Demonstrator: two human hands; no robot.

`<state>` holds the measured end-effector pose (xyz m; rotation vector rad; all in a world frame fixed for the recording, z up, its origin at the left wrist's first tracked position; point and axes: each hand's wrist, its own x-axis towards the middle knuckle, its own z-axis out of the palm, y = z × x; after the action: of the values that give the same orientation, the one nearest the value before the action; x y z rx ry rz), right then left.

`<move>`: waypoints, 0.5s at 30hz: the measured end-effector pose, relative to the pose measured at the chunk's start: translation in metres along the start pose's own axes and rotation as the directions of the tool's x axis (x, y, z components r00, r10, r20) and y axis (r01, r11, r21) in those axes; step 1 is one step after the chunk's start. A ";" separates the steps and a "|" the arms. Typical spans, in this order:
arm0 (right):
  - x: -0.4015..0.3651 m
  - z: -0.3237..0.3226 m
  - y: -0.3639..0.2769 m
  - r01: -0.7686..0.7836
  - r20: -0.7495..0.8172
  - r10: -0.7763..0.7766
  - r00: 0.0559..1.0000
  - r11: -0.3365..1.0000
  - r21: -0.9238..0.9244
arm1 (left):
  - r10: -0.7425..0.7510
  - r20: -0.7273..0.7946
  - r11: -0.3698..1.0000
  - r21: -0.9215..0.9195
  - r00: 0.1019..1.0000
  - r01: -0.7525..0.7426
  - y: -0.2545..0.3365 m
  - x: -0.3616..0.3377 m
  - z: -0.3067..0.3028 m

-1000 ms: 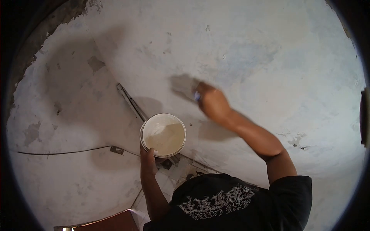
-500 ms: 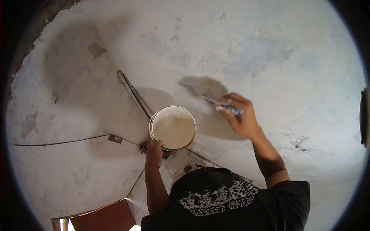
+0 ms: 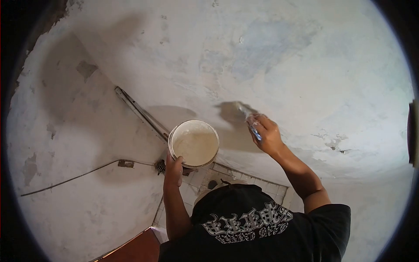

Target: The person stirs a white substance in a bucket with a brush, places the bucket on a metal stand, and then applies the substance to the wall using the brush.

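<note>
My left hand (image 3: 174, 169) is closed on the rim and side of a round white bucket (image 3: 172, 153), thumb over the edge. Pale cream paint (image 3: 195, 146) lies inside it. To the right, my right hand (image 3: 267, 136) grips a paintbrush (image 3: 245, 110) with a whitish, paint-smeared head and a bluish handle. The bristles point up and left, close to the patchy white wall (image 3: 279, 87), and a dark shadow falls beside them.
A metal rail (image 3: 139, 111) leans from the bucket toward the upper left. A black cable (image 3: 78, 178) crosses the wall past a small box recess (image 3: 126, 163). Pale floor tiles (image 3: 190, 192) show below, with a reddish-brown panel (image 3: 135, 246) at the bottom left.
The paintbrush has swung from pointing nearly sideways to pointing more upward, and my right hand has shifted slightly left. The bucket stays almost in place while the view has turned a little.
</note>
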<state>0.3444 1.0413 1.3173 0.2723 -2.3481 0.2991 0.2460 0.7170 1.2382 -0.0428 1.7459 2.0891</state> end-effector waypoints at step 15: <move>-0.048 0.048 -0.017 0.191 0.063 -0.182 0.981 0.958 -0.214 | -0.088 0.059 0.996 0.011 0.994 0.087 0.014 -0.005 0.010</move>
<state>0.3518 1.0161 1.2522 0.3927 -2.3513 -0.0580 0.2481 0.7233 1.2547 -0.0535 1.6873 2.0007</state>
